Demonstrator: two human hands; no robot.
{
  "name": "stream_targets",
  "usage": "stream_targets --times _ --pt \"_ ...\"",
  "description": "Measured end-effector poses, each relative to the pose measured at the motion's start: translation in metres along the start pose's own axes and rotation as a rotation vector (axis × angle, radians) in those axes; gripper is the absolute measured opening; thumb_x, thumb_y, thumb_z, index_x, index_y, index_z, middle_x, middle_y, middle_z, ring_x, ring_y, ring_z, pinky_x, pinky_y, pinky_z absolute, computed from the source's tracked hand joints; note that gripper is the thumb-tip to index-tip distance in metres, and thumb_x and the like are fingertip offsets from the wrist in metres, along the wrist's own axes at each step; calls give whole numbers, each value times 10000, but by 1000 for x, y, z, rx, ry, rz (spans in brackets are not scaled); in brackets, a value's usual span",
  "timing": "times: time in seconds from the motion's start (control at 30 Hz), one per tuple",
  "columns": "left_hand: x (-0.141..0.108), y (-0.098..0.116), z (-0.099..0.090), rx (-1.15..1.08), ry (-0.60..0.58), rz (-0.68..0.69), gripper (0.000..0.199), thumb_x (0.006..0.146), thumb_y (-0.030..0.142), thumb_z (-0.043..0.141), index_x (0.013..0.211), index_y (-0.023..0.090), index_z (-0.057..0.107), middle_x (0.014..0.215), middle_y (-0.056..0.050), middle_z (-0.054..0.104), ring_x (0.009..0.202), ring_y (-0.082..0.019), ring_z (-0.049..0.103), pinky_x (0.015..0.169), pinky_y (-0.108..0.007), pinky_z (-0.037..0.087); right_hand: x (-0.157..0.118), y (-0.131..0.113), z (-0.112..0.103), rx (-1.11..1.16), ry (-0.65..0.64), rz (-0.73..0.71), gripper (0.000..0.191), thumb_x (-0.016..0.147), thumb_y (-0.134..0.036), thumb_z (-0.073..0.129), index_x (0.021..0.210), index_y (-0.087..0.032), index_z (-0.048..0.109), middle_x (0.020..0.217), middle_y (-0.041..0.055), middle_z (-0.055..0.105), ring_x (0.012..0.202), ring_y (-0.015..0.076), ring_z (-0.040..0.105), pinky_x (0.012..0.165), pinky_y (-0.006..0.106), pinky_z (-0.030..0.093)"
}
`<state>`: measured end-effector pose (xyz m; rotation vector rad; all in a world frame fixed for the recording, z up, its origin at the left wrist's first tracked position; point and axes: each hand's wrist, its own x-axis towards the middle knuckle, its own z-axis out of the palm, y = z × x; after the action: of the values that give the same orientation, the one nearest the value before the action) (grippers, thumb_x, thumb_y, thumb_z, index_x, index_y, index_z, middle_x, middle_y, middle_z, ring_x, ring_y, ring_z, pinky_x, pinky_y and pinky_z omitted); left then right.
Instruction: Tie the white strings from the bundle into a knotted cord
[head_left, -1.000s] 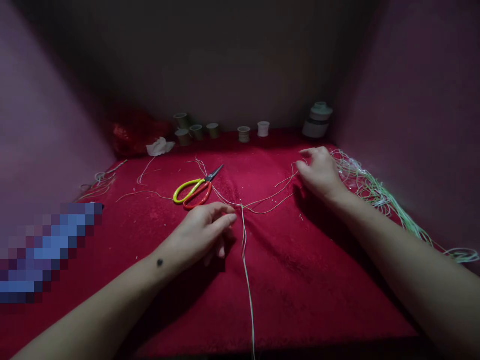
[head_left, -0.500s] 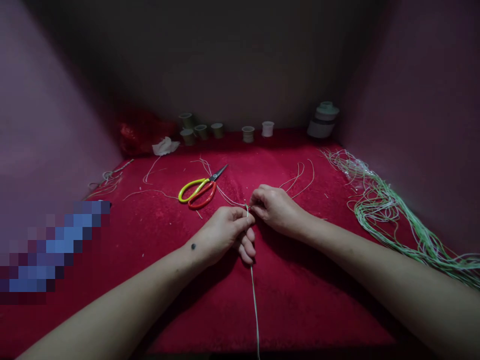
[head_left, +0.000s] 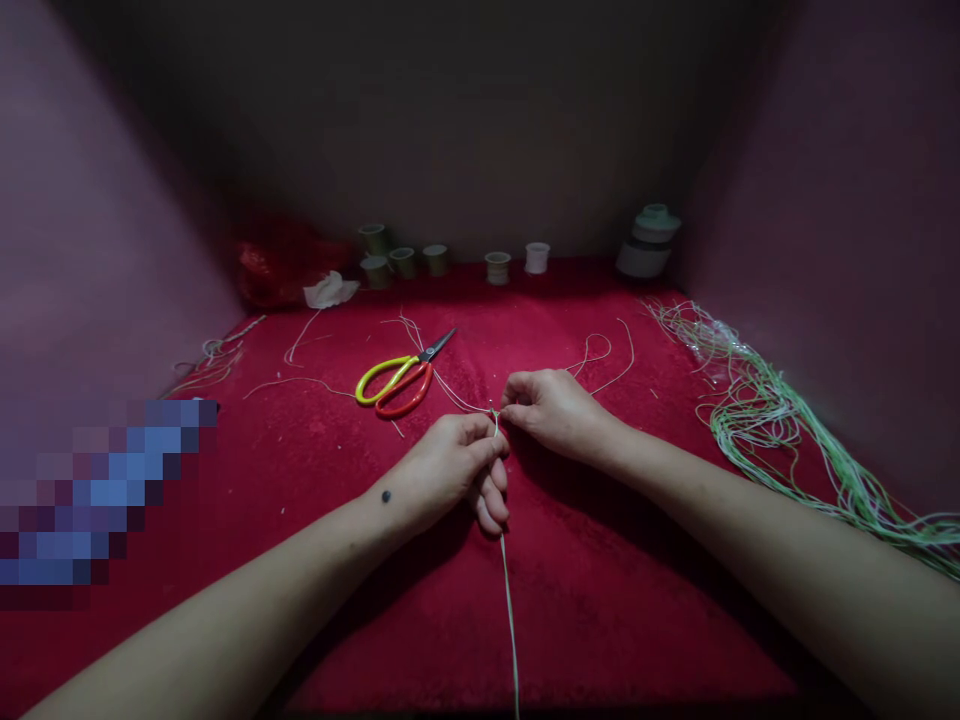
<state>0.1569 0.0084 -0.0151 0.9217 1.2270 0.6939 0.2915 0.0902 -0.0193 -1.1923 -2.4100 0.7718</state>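
Note:
My left hand is closed, thumb and forefinger pinching a pale green cord that runs down past the table's front edge. At the top of this cord, just above the fingertips, is a small knotted spot, too small to make out in detail. My right hand pinches thin strings right beside that spot. Loose ends of thin string curve out behind the right hand. More thin string stretches from the knotted spot leftward to the scissors, which have one yellow and one red handle and lie left of my hands.
A bundle of green and white cords lies at the right. Several thread spools, a lidded container and a red plastic bag stand along the back. A crumpled white tissue sits on the red cloth.
The loose string ends behind my right hand have shifted to the right and curled differently. My hands have hardly moved; both keep their pinch.

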Motion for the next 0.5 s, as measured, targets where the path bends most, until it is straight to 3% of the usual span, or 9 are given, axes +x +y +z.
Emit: stream_targets --times 0.5 --pt "1 1 -1 -24 -13 15 101 822 221 449 748 153 441 536 -20 585 387 -150 574 362 -265 487 -2 -1 6 -49 15 35 120 720 -178 511 753 -168 626 659 27 595 578 91 469 543 212 299"
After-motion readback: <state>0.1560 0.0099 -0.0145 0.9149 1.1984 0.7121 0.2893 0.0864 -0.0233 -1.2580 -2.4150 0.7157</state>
